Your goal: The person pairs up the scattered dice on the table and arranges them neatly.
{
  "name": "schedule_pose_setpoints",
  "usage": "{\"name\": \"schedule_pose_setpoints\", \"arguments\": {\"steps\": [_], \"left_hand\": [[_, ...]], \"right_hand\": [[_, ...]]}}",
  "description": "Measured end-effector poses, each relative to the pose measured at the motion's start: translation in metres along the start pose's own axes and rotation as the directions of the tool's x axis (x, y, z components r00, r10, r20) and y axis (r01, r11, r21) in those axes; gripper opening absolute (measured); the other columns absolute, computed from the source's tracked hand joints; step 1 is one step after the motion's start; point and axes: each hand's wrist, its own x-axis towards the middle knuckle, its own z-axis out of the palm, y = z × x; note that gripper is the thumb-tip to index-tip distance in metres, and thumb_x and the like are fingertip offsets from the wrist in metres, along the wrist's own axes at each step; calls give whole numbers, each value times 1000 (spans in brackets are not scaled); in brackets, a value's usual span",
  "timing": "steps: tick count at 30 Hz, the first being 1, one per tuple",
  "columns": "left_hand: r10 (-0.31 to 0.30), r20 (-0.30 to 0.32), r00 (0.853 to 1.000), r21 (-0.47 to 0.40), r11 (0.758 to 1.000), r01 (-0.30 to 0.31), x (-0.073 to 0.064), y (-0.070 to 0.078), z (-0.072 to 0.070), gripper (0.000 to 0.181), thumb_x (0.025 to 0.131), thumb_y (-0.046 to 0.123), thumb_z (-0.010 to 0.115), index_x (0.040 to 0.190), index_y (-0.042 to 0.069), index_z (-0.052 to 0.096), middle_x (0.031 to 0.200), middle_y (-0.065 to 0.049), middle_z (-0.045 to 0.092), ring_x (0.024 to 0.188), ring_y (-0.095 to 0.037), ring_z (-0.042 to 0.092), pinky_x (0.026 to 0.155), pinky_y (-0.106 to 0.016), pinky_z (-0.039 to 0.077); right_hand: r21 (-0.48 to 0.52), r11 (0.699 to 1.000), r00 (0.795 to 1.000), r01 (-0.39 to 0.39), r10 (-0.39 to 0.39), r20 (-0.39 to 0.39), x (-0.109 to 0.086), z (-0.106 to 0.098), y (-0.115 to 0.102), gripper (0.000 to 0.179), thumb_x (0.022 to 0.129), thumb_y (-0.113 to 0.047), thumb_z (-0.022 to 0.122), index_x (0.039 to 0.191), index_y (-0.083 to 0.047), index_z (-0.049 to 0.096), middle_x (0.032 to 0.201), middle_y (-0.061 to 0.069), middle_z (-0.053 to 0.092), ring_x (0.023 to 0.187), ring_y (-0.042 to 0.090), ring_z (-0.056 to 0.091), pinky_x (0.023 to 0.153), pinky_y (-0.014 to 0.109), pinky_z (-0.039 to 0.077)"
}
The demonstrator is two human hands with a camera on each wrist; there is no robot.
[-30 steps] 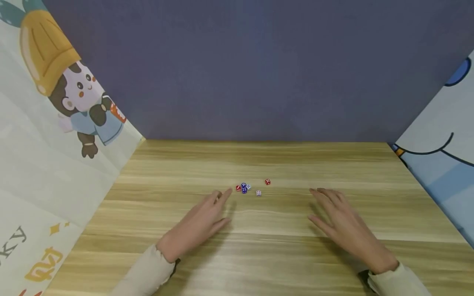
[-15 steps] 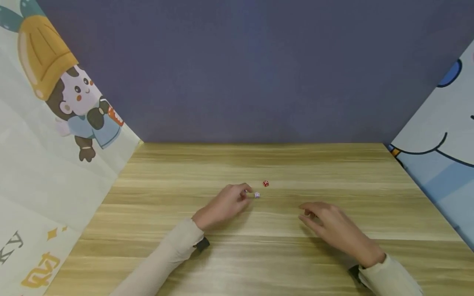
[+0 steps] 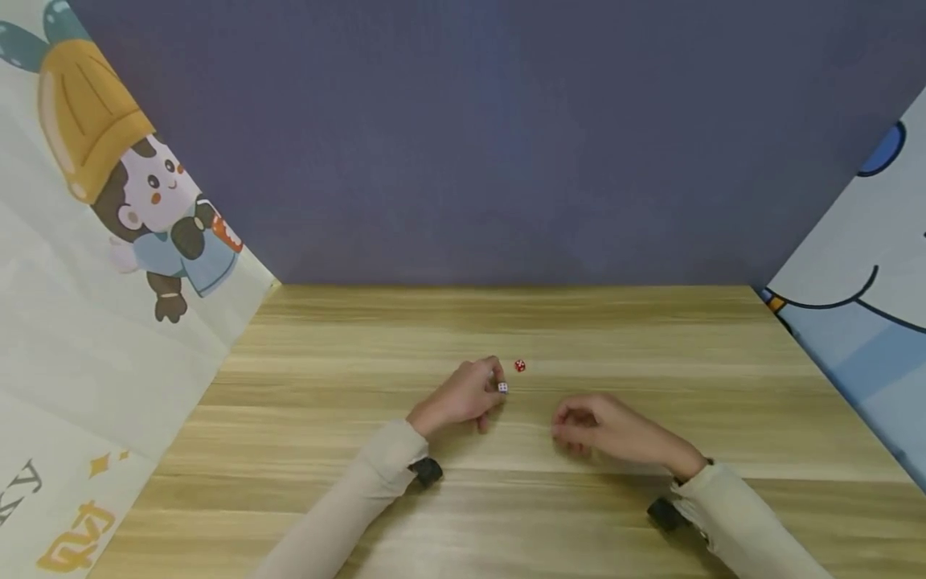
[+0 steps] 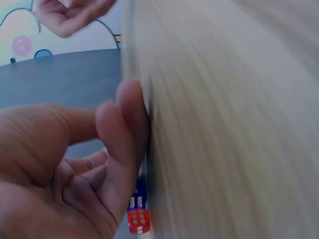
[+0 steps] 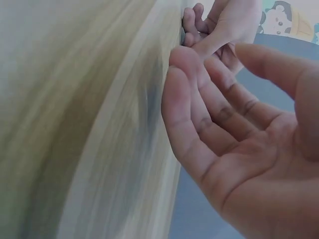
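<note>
In the head view my left hand bends over the table, with index finger and thumb curled round a small white die. Just beyond those fingertips lies a red die. From the left wrist, a second red die and a blue die show behind the palm; the head view hides them under the hand. The finger and thumb cover the white die in the left wrist view. My right hand hovers low to the right, fingers loosely bent, with nothing in its grasp in the right wrist view.
The wooden table runs back to a dark upright panel. Cartoon-printed sheets stand at the left and right sides. A black strap piece sits at the left cuff.
My left hand has moved right over the cluster of dice and its fingers have closed round the white die. My right hand has come inward to the left, its fingers bending more.
</note>
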Motion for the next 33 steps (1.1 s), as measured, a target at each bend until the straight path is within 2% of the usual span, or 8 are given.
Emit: {"name": "schedule_pose_setpoints", "arguments": {"steps": [6,12,17,26,33], "left_hand": [[-21,-19,1000,-4,1000,21,-1,2,2,7,97,4,61,98,1,55,64,-15,65,40,-20,61,39,-34,51],[0,-21,1000,-7,1000,0,0,1,2,7,97,6,62,96,2,56,60,-12,64,39,-18,60,37,-32,49],[4,-25,1000,0,1000,-4,2,-2,1,9,96,7,65,96,3,57,59,-12,63,37,-17,59,36,-31,48],[-6,-30,1000,-53,999,5,4,-6,-1,11,95,7,67,95,2,57,58,-14,62,38,-19,59,37,-33,49],[1,-16,1000,-38,999,-2,2,-3,0,11,93,5,69,92,4,58,58,-14,62,38,-21,59,36,-30,47]], "right_hand": [[-64,996,993,-70,64,-96,16,-4,1,20,100,-19,61,104,-2,70,81,10,69,67,23,65,57,36,56],[-90,988,977,-123,105,-184,31,-8,2,19,96,-13,66,109,1,70,82,7,71,67,22,66,56,35,55],[-108,987,974,-122,98,-206,40,-6,4,19,95,-9,67,110,2,70,84,7,72,68,21,67,56,34,56],[-188,979,972,-85,39,-233,53,0,-1,20,94,-7,67,111,2,71,82,6,71,63,20,64,52,31,53],[-199,977,973,-82,35,-229,54,1,-6,21,95,-7,65,113,2,70,85,8,71,64,22,66,53,31,54]]}}
